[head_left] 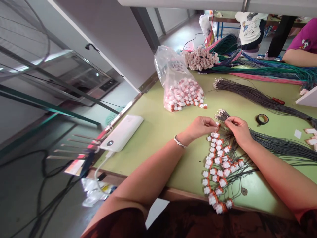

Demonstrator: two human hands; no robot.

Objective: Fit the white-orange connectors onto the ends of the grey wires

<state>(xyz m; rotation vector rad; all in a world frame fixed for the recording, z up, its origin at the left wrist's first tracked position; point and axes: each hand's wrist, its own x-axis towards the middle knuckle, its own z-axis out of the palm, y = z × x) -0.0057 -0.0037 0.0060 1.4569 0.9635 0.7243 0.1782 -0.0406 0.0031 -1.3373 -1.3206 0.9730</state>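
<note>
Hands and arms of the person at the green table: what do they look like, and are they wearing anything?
Both arms are bare from wrist to upper arm, with no gloves on the left hand or right hand. A thin silvery bracelet circles the left wrist. Dark reddish-brown short sleeves show at the bottom edge. Whether there are any rings is too small to tell.

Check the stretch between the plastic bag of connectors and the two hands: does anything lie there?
In the head view, only bare green table lies between the bag and the left hand and right hand.
</note>
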